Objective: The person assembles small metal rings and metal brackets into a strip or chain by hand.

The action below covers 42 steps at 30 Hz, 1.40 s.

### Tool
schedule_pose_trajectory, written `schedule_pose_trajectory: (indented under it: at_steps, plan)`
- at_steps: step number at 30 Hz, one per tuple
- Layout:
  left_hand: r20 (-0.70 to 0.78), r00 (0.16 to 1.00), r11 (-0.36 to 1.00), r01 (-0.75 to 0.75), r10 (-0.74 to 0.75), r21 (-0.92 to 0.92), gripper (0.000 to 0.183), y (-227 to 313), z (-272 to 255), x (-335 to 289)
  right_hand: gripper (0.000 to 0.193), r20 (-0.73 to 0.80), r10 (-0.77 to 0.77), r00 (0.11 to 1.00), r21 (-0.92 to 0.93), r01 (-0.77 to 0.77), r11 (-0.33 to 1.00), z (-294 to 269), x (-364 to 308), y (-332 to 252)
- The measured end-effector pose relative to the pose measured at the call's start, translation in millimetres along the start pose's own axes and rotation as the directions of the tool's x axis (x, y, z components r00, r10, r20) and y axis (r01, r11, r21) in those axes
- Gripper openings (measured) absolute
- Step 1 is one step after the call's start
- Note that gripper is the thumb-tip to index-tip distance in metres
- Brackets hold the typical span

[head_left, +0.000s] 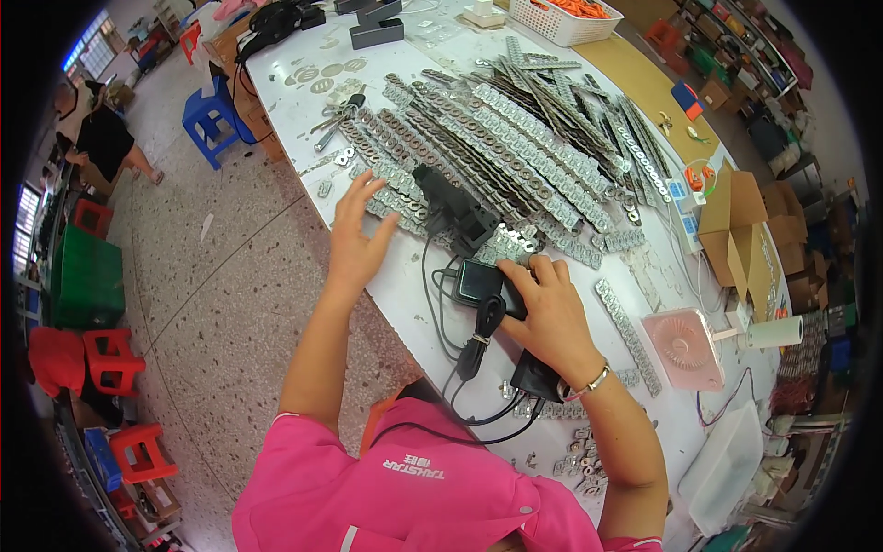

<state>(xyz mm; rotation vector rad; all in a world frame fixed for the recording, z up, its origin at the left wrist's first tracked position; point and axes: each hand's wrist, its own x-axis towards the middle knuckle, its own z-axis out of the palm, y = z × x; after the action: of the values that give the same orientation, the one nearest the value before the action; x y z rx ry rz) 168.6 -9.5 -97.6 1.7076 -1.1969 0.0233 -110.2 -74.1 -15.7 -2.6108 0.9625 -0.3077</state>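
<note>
Metal strips (515,147), thin, stiff, sharp-edged; best pinched at the ends. Left hand (357,241) open at nine o'clock of black tool (455,210); right hand (550,317) closed on strip (511,247)

Right hand (549,308) grips black tool (497,285); left hand (357,235) over metal strips (515,147)

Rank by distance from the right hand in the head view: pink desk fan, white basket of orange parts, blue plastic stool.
From the right hand:
1. Pink desk fan, right, on the table.
2. White basket of orange parts, far table end.
3. Blue plastic stool, far left, on the floor.
</note>
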Motion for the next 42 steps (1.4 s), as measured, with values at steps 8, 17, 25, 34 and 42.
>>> schedule_pose_trajectory:
  at_steps: [8,17,25,34,42]
  plan:
    - [-0.225,0.974,0.881,0.118,-0.014,0.459,0.029,-73,-24,124,0.062,-0.113,-0.019,0.993,0.084,0.028,0.996,-48,-46,7]
    - [0.017,0.905,0.593,0.265,-0.426,0.760,0.020,-113,7,206,0.048,-0.174,0.238,0.956,-0.021,-0.245,0.969,-63,-146,10]
    - [-0.179,0.962,0.950,-0.151,0.205,0.273,0.020,-50,-43,247,0.045,-0.291,0.261,0.920,0.087,-0.247,0.965,-79,-150,0]
    - [0.092,0.659,0.636,-0.668,0.747,-0.385,0.012,217,-31,100,0.095,-0.387,0.322,0.864,0.854,0.205,0.479,-74,-61,-60]
    - [0.104,0.744,0.656,-0.503,0.660,-0.563,0.037,188,-21,8,0.028,-0.237,0.667,0.707,0.960,0.275,0.050,-71,-168,-37]
